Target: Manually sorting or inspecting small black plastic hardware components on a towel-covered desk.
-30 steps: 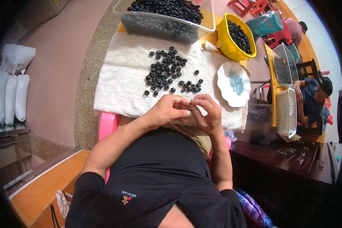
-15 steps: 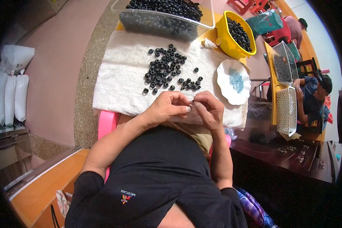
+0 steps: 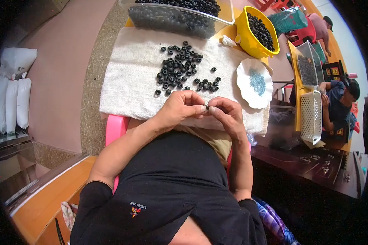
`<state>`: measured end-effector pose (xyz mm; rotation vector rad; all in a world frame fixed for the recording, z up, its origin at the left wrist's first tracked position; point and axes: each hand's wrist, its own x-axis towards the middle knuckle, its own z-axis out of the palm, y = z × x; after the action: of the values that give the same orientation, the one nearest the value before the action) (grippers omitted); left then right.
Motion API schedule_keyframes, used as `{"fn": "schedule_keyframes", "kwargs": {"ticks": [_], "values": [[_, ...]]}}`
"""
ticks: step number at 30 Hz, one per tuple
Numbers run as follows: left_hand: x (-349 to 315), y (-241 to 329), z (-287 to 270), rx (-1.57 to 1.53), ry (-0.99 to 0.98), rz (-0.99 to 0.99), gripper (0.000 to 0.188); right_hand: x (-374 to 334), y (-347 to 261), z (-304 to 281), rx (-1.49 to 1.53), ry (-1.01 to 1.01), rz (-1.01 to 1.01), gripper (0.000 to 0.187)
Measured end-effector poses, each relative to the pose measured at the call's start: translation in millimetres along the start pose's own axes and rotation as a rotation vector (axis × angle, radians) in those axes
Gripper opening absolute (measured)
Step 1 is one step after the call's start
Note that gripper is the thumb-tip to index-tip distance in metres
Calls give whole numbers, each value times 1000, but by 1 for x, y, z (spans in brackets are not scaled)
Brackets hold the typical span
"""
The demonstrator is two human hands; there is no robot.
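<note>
My left hand [image 3: 182, 109] and my right hand [image 3: 228, 115] meet fingertip to fingertip over the near edge of the white towel [image 3: 129, 69]. Both are closed in a pinch around one small black bead [image 3: 207, 108], mostly covered by thumbs and forefingers. Just beyond them lies a loose pile of round black beads with holes [image 3: 176, 69], and a smaller cluster of black beads [image 3: 207, 85] sits to its right. A white scalloped dish [image 3: 243, 92] holding tiny pale-blue pieces [image 3: 257, 83] rests to the right of my right hand.
A clear plastic bin [image 3: 184, 26] full of black beads stands at the far edge, beside a yellow basin [image 3: 243, 34] of black beads. A crumpled white tissue [image 3: 227, 41] lies between them. At right, another person [image 3: 337, 98] sits near a white perforated basket [image 3: 310, 118].
My fingertips have come together on the bead, the right hand's fingers closing in toward the left. The view has shifted slightly; the bead pile looks the same.
</note>
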<state>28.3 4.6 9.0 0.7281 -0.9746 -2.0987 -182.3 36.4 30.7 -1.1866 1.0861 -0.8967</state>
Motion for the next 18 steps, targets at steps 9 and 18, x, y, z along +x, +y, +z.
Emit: {"fn": "schedule_keyframes", "kwargs": {"ticks": [9, 18], "values": [[0, -3, 0, 34, 28, 22, 14, 1, -3, 8, -1, 64, 32, 11], [1, -7, 1, 42, 64, 44, 15, 3, 1, 14, -112, 127, -58, 8]]}}
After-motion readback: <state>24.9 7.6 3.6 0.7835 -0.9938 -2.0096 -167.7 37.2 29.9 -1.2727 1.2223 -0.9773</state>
